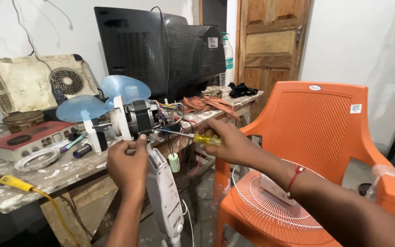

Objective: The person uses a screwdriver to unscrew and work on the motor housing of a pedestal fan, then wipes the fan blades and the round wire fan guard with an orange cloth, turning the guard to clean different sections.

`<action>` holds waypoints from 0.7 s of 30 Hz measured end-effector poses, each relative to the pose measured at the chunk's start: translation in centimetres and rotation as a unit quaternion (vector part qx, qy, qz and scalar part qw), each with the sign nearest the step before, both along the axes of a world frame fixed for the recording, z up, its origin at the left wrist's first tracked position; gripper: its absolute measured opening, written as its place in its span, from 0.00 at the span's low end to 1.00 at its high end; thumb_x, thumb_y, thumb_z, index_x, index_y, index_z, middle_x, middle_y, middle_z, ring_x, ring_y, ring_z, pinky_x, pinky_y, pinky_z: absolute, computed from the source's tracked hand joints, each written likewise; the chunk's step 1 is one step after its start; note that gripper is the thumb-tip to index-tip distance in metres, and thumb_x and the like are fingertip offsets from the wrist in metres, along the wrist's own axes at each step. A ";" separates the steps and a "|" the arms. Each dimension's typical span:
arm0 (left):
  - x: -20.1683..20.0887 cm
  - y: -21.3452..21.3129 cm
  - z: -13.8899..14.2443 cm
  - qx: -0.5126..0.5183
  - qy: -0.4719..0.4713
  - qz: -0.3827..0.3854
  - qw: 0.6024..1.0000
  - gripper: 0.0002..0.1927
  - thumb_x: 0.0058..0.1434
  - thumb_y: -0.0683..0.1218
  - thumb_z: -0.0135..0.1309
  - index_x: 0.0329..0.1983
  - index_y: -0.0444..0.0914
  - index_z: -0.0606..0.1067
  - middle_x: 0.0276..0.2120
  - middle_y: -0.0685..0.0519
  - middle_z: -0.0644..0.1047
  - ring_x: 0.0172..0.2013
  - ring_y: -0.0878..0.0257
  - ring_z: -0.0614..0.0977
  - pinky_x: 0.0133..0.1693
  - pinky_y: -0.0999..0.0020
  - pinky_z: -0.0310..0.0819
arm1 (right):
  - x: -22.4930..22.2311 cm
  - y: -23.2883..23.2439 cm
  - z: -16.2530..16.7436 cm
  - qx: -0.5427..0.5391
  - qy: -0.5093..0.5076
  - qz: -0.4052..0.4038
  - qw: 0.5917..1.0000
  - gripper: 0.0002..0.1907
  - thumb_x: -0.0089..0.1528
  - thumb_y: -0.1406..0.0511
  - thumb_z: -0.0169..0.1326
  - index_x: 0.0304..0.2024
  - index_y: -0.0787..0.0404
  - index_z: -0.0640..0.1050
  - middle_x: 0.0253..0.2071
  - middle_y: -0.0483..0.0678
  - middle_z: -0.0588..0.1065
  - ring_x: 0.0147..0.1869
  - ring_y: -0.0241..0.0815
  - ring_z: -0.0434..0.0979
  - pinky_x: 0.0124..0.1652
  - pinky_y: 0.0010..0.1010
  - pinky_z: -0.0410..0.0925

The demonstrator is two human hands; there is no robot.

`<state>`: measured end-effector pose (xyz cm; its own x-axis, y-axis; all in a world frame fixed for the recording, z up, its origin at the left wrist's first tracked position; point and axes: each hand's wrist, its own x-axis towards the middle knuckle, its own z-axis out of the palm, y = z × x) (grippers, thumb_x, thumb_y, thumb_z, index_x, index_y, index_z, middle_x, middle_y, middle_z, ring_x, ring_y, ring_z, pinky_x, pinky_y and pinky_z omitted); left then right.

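Note:
A fan motor (139, 118) with pale blue blades (99, 98) and loose coloured wires (175, 114) sits atop a white fan stand (164, 192). My left hand (126, 163) grips the motor housing from below, at the top of the stand. My right hand (229, 141) holds a yellow-handled screwdriver (206, 139), its metal tip pointing left into the back of the motor. A small white capacitor (174, 162) dangles from wires under the motor.
A worn wooden workbench (60, 174) carries an old black television (161, 48), a red-topped device (26, 137), a cream casing (33, 80) and a yellow cable (21, 185). An orange plastic chair (325, 132) on the right holds a white fan grille (275, 196). A wooden door (270, 41) stands behind.

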<state>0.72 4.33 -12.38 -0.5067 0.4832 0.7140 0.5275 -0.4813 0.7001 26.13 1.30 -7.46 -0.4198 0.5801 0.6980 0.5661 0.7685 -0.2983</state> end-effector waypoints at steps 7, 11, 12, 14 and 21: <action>1.3 -0.9 1.4 -0.075 -0.106 0.051 0.990 0.26 0.53 0.57 0.71 0.35 0.34 0.72 0.28 0.43 0.81 0.31 0.47 0.83 0.39 0.52 0.75 | 1.6 -1.0 0.6 0.146 -0.041 -0.112 0.982 0.17 0.60 0.65 0.60 0.53 0.57 0.79 0.43 0.52 0.77 0.48 0.55 0.79 0.45 0.42 0.72; 2.2 -1.5 2.3 -0.018 -0.071 0.053 0.996 0.28 0.53 0.54 0.70 0.48 0.37 0.70 0.32 0.44 0.82 0.34 0.45 0.84 0.38 0.50 0.73 | 2.7 -1.1 0.9 0.098 -0.054 -0.102 0.989 0.16 0.63 0.63 0.60 0.53 0.58 0.77 0.45 0.52 0.77 0.47 0.55 0.79 0.45 0.44 0.71; 2.3 -1.5 2.4 -0.046 -0.076 0.050 0.995 0.28 0.53 0.54 0.70 0.49 0.38 0.70 0.32 0.44 0.82 0.35 0.44 0.84 0.38 0.49 0.73 | 3.0 -1.1 0.9 0.074 -0.063 -0.099 0.990 0.20 0.61 0.62 0.62 0.53 0.60 0.75 0.42 0.53 0.76 0.45 0.55 0.78 0.44 0.46 0.70; 2.4 -1.2 2.5 -0.076 -0.071 0.042 0.994 0.27 0.54 0.54 0.68 0.50 0.38 0.71 0.33 0.44 0.83 0.36 0.43 0.84 0.39 0.49 0.73 | 3.4 -0.9 1.0 0.084 -0.082 -0.080 0.990 0.22 0.58 0.62 0.64 0.51 0.62 0.73 0.39 0.54 0.74 0.44 0.57 0.77 0.42 0.47 0.69; 1.9 0.5 3.1 -0.138 -0.007 0.006 0.990 0.24 0.62 0.56 0.61 0.54 0.37 0.73 0.42 0.38 0.82 0.45 0.39 0.83 0.47 0.49 0.74 | 3.2 -1.0 1.8 0.233 -0.064 -0.094 0.966 0.19 0.53 0.67 0.63 0.47 0.59 0.78 0.40 0.53 0.73 0.40 0.54 0.78 0.36 0.42 0.70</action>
